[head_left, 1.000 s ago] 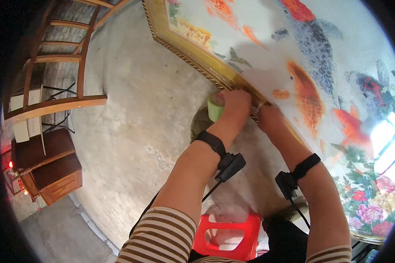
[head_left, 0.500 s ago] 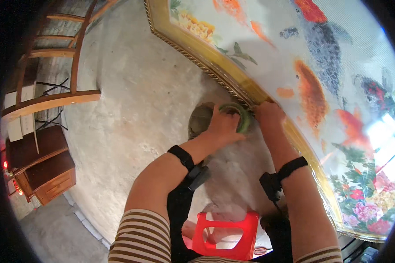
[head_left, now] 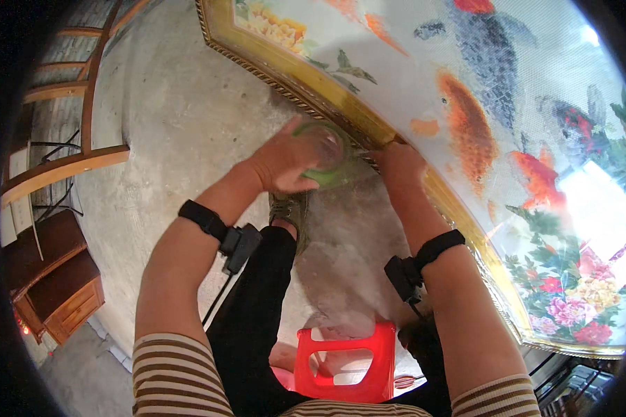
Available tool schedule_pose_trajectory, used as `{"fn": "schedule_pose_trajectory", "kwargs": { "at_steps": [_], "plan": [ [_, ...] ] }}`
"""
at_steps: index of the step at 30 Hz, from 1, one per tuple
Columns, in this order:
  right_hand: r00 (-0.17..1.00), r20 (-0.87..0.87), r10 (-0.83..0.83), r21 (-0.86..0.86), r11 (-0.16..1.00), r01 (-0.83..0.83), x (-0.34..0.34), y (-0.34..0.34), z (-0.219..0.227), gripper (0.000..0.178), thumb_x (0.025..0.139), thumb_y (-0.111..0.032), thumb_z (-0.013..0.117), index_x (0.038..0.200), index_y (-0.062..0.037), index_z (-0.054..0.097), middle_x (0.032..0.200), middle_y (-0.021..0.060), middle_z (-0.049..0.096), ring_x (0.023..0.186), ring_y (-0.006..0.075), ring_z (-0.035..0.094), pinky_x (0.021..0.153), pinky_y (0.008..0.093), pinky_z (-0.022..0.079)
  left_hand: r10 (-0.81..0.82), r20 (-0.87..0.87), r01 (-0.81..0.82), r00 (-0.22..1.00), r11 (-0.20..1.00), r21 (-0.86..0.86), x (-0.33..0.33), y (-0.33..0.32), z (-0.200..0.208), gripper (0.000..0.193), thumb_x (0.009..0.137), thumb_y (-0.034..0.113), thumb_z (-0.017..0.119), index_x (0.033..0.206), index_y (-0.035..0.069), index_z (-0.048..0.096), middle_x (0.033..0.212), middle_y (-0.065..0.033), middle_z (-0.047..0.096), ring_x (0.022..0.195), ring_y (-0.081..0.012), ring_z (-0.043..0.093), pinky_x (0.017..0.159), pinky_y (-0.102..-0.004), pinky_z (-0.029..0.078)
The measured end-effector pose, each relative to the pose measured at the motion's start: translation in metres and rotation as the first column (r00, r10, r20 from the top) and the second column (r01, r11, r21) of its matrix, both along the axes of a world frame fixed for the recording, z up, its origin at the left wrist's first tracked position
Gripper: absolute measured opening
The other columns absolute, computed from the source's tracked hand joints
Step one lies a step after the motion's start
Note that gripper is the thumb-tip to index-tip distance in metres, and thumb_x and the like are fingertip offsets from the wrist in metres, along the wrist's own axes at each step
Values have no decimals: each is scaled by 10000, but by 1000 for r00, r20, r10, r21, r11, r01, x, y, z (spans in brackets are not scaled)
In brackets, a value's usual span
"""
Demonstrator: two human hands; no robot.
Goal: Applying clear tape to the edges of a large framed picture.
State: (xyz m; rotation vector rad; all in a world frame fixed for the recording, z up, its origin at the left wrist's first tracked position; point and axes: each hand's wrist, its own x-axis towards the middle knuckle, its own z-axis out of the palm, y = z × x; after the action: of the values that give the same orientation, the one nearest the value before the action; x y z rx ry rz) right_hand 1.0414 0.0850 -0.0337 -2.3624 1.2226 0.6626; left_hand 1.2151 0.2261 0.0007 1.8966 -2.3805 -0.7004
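Note:
My left hand [head_left: 282,158] is closed around a roll of greenish clear tape [head_left: 332,147], slightly blurred by motion. A see-through strip appears to run from the roll toward my right hand [head_left: 400,167]. The right fingers are pinched together at the edge of a gold picture frame [head_left: 368,121], with the strip's end seemingly between them; the fingertips are partly hidden. Behind the frame's border lies a large glossy picture [head_left: 535,132] of koi and flowers. The frame is tilted to my right, and my right forearm lies along its edge.
A red plastic stool [head_left: 344,344] stands close to me at the bottom. On the left are a wooden ladder-like frame [head_left: 66,167] and a small brown wooden cabinet [head_left: 62,299]. My shoe [head_left: 289,212] rests on the concrete floor [head_left: 181,111]. Red-handled scissors [head_left: 407,381] lie beside the stool.
My left hand has moved left with the tape roll, away from the right hand. The right hand stays at the frame's edge. The whole view has shifted, uncovering my leg and shoe.

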Motion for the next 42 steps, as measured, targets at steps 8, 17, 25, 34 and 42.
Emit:
{"fn": "schedule_pose_trajectory", "kwargs": {
  "at_steps": [8,17,25,34,42],
  "plan": [
    [998,4,66,-48,997,-66,3,6,4,376,791,-424,553,865,-72,661,860,142,643,851,290,619,734,387,485,305,484,-381,820,923,63,67,-2,11,468,735,395,608,1048,58,525,1048,-119,568,1030,-246,522,1012,-481,208],
    [986,93,138,-37,990,-135,-3,4,-13,193,803,-189,515,828,-84,674,870,121,650,838,278,628,696,446,483,274,776,-483,568,875,45,57,-63,-6,470,755,452,584,995,48,593,964,-119,613,923,-232,581,970,-439,286],
    [957,167,237,49,967,-248,-19,-4,-26,170,770,-95,511,793,-54,674,811,158,646,769,295,641,622,451,501,307,829,-568,468,823,16,43,-75,-43,431,767,473,564,839,60,665,870,-116,639,857,-246,606,890,-423,368],
    [918,370,145,273,927,-257,-41,9,-23,283,827,-226,473,1048,-61,539,781,152,627,716,328,615,616,440,483,453,685,-659,571,750,53,61,-81,-44,372,721,462,602,782,103,680,758,-115,640,728,-256,620,523,-390,442],
    [748,661,-64,383,886,-262,12,25,-39,229,809,-180,482,967,-17,513,758,204,598,695,364,592,649,477,463,411,707,-641,576,763,79,59,-90,-34,382,723,447,601,700,70,662,688,-128,626,671,-284,624,538,-411,472]
  ]
}}
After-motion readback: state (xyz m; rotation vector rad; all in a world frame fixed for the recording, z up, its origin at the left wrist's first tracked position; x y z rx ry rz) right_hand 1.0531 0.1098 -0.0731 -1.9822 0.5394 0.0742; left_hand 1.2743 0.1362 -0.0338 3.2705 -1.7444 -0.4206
